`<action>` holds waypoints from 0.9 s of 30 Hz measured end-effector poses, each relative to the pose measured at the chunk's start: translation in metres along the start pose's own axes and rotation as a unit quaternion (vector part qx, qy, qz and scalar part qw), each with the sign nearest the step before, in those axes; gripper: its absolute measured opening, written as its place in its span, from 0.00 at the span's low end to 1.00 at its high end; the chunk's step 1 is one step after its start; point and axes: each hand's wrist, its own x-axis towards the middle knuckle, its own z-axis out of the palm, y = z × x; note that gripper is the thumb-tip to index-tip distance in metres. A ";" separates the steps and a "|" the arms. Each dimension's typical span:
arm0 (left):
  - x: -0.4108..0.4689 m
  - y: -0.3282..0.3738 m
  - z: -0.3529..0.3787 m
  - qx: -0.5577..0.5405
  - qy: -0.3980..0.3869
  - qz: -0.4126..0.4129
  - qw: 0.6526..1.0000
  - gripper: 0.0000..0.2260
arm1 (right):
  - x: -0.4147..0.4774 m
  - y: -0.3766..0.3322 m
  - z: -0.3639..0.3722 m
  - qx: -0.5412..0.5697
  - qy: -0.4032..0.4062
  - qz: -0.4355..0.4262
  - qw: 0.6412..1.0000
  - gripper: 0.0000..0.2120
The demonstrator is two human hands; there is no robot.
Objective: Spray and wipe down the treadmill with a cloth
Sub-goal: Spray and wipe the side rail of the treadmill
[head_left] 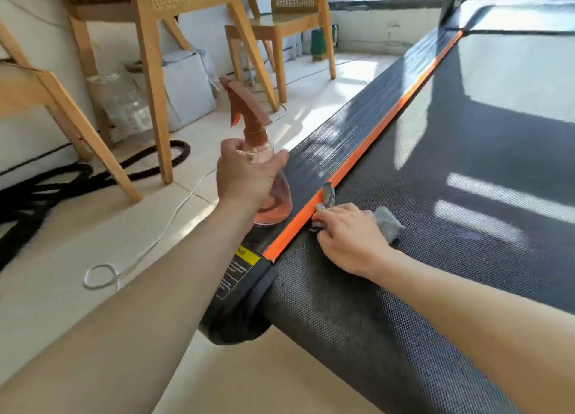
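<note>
While my left hand [245, 177] grips spray bottle [257, 139] mid-frame, spray-ready | right hand [351, 236] clutches cloth [387, 223] against treadmill's orange strip [357, 161]

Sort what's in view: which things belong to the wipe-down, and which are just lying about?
Job: spray bottle, held in left hand; cloth, in right hand; treadmill.
Lying about: wooden chairs, black hose, white cable.

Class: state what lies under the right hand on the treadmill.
A grey cloth, on the belt beside the orange strip. Its ends stick out; the right hand covers its middle.
</note>
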 end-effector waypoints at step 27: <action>-0.061 -0.012 0.038 0.110 -0.407 0.221 0.880 0.24 | -0.001 0.035 -0.096 0.638 0.013 0.339 0.692 0.24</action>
